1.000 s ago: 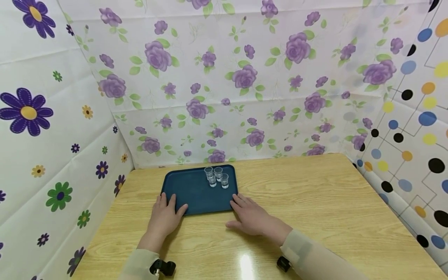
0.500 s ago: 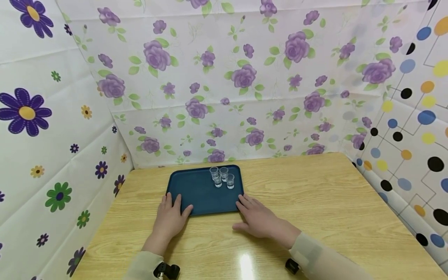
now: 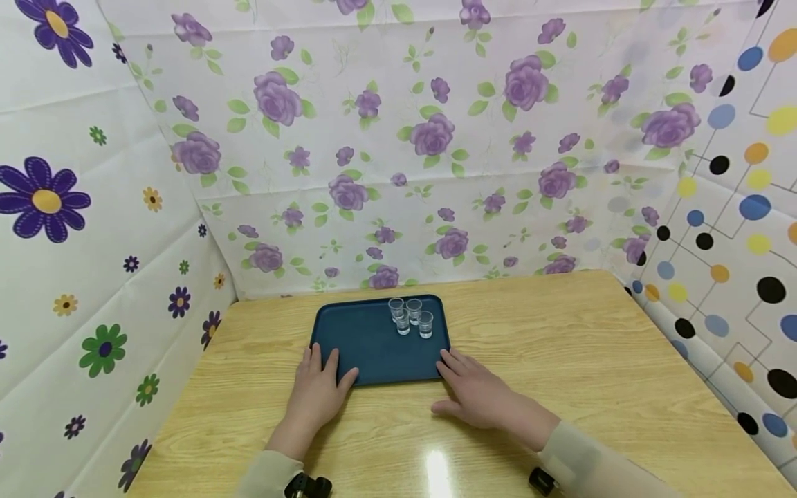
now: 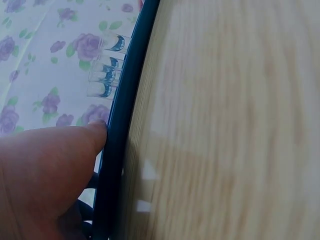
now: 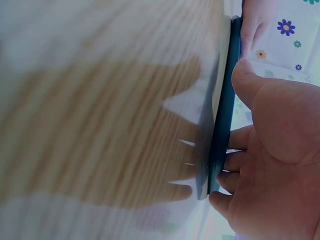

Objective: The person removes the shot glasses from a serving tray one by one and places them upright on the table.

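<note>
A dark blue rectangular tray (image 3: 373, 349) lies on the wooden table. Several small clear shot glasses (image 3: 425, 325), each with some clear liquid, stand bunched at its back right. My left hand (image 3: 317, 394) lies at the tray's front left corner, thumb along the front rim and fingers relaxed at the left side. In the left wrist view its thumb (image 4: 80, 142) meets the tray rim (image 4: 122, 110). My right hand (image 3: 476, 394) touches the right side near the front corner with extended fingertips (image 5: 227, 180). Its thumb stands apart, off the tray.
The light wooden table (image 3: 560, 346) extends well to the right of the tray. Behind it hangs a cloth with purple roses (image 3: 429, 135). Patterned cloths also flank the table on the left (image 3: 106, 263) and right (image 3: 747, 277).
Tray and glasses have slid to the right along the table, with both hands moving alongside at its corners. The glasses keep their grouping and stay upright.
</note>
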The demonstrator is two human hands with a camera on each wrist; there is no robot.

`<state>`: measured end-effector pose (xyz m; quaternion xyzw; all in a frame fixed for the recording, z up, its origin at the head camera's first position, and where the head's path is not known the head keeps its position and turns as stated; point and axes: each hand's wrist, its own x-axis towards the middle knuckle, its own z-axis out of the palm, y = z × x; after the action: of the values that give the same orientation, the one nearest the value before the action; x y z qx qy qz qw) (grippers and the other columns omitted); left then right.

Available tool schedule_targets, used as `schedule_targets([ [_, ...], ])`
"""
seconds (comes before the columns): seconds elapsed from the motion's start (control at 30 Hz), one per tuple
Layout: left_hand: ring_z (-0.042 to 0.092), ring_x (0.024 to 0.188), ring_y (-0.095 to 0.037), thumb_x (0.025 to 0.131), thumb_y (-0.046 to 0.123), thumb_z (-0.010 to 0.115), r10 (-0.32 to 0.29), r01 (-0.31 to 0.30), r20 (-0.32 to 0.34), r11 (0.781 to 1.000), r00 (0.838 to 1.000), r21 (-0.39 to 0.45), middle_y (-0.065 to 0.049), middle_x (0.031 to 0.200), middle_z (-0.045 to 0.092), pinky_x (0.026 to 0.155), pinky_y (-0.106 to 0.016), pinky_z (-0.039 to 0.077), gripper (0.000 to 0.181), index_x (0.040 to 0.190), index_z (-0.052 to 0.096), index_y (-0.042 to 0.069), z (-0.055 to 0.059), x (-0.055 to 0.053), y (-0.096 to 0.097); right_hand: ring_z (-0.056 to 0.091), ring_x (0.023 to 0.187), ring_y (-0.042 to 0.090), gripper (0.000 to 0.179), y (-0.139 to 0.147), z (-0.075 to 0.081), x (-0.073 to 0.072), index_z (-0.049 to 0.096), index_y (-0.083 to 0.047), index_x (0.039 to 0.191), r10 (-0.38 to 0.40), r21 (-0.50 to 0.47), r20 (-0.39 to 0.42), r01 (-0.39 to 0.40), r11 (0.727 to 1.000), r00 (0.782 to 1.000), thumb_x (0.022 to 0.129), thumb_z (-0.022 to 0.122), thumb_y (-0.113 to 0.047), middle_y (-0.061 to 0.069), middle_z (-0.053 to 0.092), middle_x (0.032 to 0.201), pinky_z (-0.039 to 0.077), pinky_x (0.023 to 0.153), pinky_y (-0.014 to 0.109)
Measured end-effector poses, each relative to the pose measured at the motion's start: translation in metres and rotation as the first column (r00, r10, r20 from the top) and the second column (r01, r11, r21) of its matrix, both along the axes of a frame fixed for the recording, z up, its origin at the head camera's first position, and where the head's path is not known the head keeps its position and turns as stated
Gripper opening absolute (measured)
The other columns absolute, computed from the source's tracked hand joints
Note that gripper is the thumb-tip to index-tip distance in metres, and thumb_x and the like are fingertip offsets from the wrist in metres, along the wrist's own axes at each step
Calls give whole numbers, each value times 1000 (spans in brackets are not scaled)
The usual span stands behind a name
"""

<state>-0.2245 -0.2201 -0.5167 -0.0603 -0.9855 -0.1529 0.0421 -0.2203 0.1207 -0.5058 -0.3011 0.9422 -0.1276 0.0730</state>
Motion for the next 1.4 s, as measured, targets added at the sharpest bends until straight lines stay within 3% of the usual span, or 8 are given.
schedule_targets([
  [0.8, 17, 163, -57, 114, 52, 58, -52, 51, 44, 998, 998, 25, -41, 173, 23, 131, -69, 22, 75, 166, 47, -1, -4, 11, 46, 25, 165, 45, 87, 58, 1, 25, 44, 5, 166, -34, -99, 56, 39, 994, 998, 109, 64, -58, 24, 30, 177, 28, 131, 65],
  [1.4, 22, 162, -58, 111, 55, 63, -52, 52, 31, 999, 998, 11, -42, 171, 27, 129, -68, 29, 77, 165, 50, 1, -2, 23, 64, 26, 165, 44, 85, 80, -6, 29, 45, 1, 167, -43, -121, 54, 50, 991, 998, 110, 61, -61, 20, 31, 178, 30, 130, 64],
])
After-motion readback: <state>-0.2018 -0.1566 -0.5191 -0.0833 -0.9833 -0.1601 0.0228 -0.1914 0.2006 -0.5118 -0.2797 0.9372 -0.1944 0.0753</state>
